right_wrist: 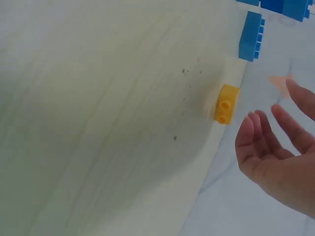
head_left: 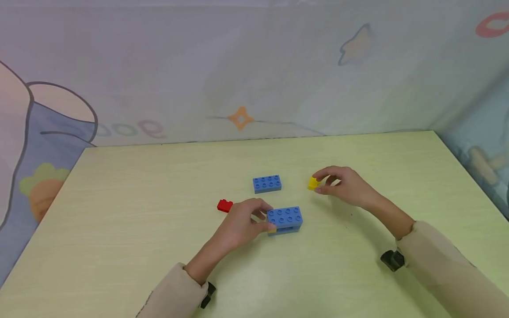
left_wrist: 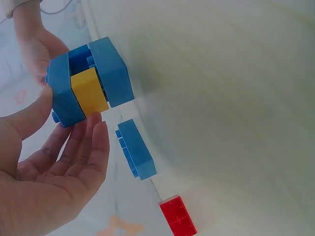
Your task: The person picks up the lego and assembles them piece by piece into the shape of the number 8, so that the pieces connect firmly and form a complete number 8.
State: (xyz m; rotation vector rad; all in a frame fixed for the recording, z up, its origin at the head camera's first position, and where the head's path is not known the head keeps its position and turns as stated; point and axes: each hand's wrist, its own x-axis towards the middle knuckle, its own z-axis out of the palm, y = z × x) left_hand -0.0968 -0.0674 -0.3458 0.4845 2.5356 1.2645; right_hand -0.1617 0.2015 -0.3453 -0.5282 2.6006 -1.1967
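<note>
On the pale wooden-looking table (head_left: 119,221), a stack of studded blue plastic bricks (head_left: 284,221) sandwiching a yellow brick (left_wrist: 89,91) looks light and rigid, best gripped by its end walls; right of it, a small yellow plastic brick (head_left: 312,183) seems light, smooth, pinchable by its sides. The left hand (head_left: 240,225) pinches the stack's left end; the right hand (head_left: 345,187), fingers loosely curved, grasps nothing just beside the small brick.
</note>
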